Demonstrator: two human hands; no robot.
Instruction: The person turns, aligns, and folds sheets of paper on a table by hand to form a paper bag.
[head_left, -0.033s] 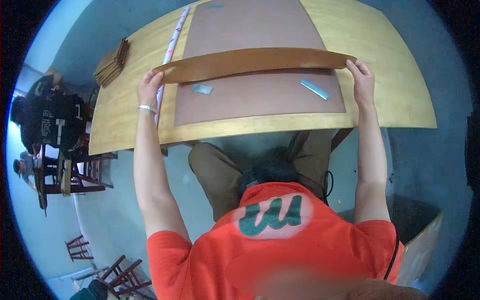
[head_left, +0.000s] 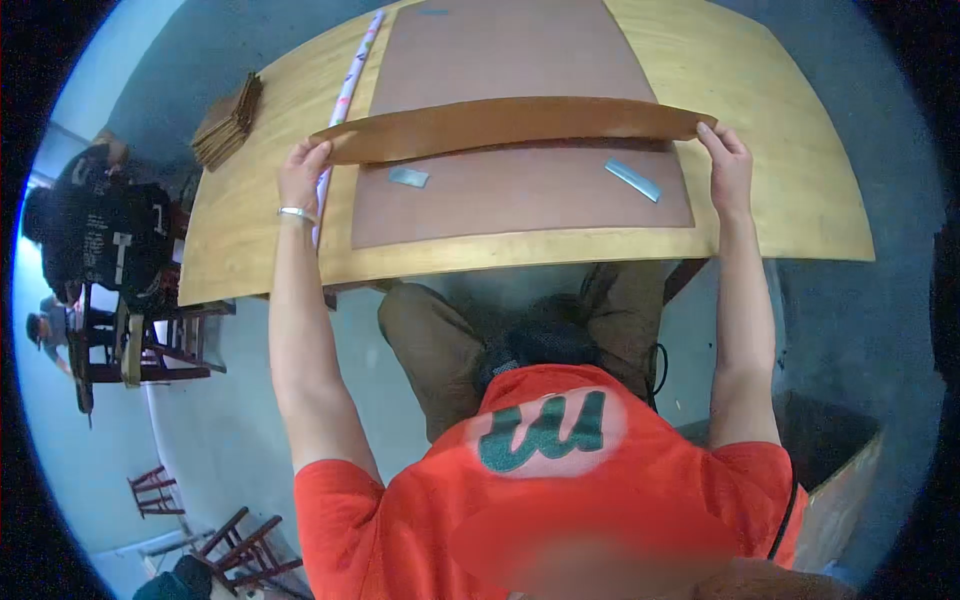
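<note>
A long brown strip [head_left: 510, 124], leather-like and gently curved, stretches sideways over the table between my hands. My left hand [head_left: 302, 172], with a silvery bracelet at the wrist, pinches its left end. At the opposite end my right hand [head_left: 730, 165] grips the corner between thumb and fingers. Beneath the strip lies a brownish-pink mat [head_left: 520, 205]. On the mat, nearer to me than the strip, are a small pale-blue piece [head_left: 408, 177] on the left and a narrow shiny blue bar [head_left: 632, 180] on the right.
A patterned white-purple rod [head_left: 352, 85] lies along the mat's left edge, passing under the strip's left end. Stacked brown pieces [head_left: 228, 125] sit at the left of the wooden table [head_left: 800, 200]. Two people are at the left; wooden stools [head_left: 155, 492] stand on the floor.
</note>
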